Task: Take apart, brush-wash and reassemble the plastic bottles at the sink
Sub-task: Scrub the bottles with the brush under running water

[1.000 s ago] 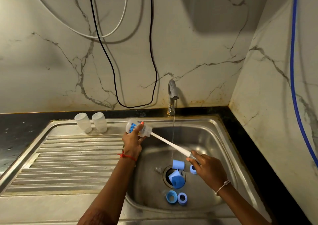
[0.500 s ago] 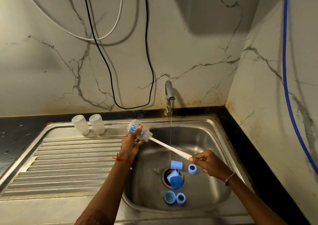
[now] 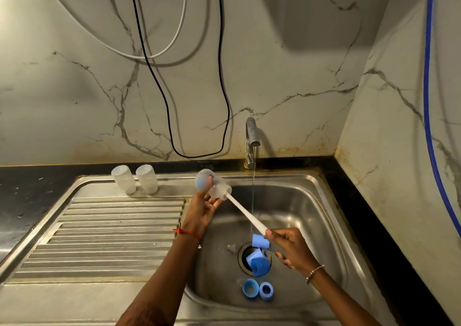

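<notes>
Stainless steel sink [image 3: 311,213], grey tap [image 3: 250,136] running a thin stream, left grip [image 3: 203,212] wrapped round a clear plastic bottle [image 3: 214,186] tilted over the basin's left rim, right grip [image 3: 293,249] pinching the long white brush handle [image 3: 245,213] entering its mouth, blue plastic caps [image 3: 260,267] around the drain.

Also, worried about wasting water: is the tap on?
On. A thin stream falls from the tap into the sink.
</notes>
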